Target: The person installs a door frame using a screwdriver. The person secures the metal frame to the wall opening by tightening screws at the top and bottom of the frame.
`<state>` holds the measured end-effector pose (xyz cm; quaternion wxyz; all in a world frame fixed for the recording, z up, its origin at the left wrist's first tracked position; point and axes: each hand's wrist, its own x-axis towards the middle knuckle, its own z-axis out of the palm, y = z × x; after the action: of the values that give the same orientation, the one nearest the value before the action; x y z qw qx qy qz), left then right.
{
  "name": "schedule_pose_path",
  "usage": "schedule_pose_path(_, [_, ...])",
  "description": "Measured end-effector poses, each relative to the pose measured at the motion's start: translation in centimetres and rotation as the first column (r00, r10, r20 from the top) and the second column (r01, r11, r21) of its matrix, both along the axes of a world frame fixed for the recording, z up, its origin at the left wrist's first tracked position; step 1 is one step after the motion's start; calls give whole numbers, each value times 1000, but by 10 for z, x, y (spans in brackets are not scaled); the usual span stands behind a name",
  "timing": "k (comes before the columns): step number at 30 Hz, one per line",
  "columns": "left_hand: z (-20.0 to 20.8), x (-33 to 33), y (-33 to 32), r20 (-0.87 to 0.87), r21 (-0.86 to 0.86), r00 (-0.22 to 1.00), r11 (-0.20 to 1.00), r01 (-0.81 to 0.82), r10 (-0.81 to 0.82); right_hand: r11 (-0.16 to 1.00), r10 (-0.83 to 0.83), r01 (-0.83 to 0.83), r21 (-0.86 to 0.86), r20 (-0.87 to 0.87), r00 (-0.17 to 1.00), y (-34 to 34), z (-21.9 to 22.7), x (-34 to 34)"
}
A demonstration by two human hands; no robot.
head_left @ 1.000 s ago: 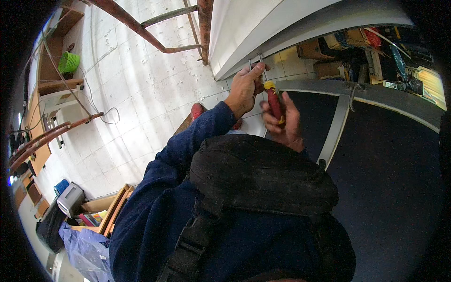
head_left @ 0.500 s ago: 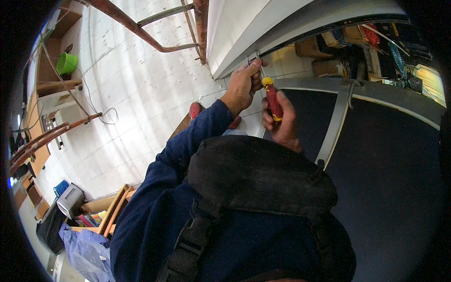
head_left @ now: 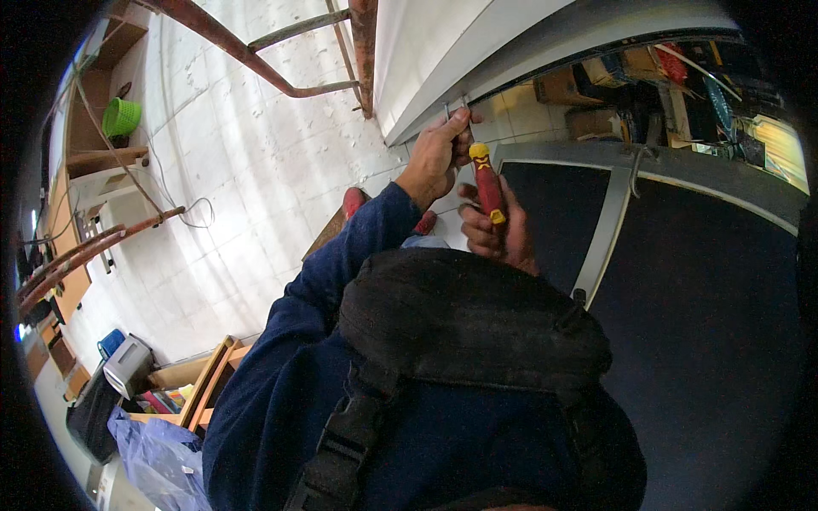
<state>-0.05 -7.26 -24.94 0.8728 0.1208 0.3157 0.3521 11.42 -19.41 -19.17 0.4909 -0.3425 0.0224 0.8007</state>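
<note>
White tiled floor (head_left: 256,170), littered with pale flakes, fills the left and centre. Rusty metal frame (head_left: 366,64) stands at top centre, next to a white panel (head_left: 417,60) with a stepped edge. Right side: large dark panel (head_left: 707,281) with a grey frame (head_left: 596,238); a metal hook (head_left: 636,175) hangs over the frame near its upper edge. Past that, top right, piled clutter incl. a cardboard box (head_left: 558,91) and a red bundle (head_left: 674,65).

Right hand (head_left: 514,240) grasps a red-and-yellow screwdriver (head_left: 487,186) by the handle, thumb on one side, curled fingers on the other. Screwdriver sits in front of the body, yellow collar up, thin shaft pointing toward the white panel's edge, close to the left hand's fingertips. Tip too small to make out.

Left hand (head_left: 433,160) is just beside the shaft, thumb and fingers bent together at two thin metal pins (head_left: 446,110) by the panel edge; cannot tell whether it grips one of them or the shaft. Navy sleeve (head_left: 366,223) on the left arm, black padded pouch (head_left: 469,319) across the chest.

Below the hands: red shoe (head_left: 354,202). Far left: green basket (head_left: 122,117) on a wooden shelf. Lower left: grey device (head_left: 130,366), wooden unit (head_left: 209,387), bluish plastic bag (head_left: 166,460).
</note>
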Motion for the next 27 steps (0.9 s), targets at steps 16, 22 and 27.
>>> schedule_pose_path(16, [-1, 3, 0, 55, 12, 997, 999, -51, 50, 977, 144, -197, 78, 434, 889, 4, 11, 6])
schedule_pose_path(22, [-7, -1, 1, 38, 66, 999, 998, 12, -14, 971, -124, -213, 106, 989, -74, 2, -6, -27])
schedule_pose_path(27, [-6, 1, -3, 38, 37, 999, 999, -28, 27, 997, 29, 27, -67, 712, 702, 4, 12, -8])
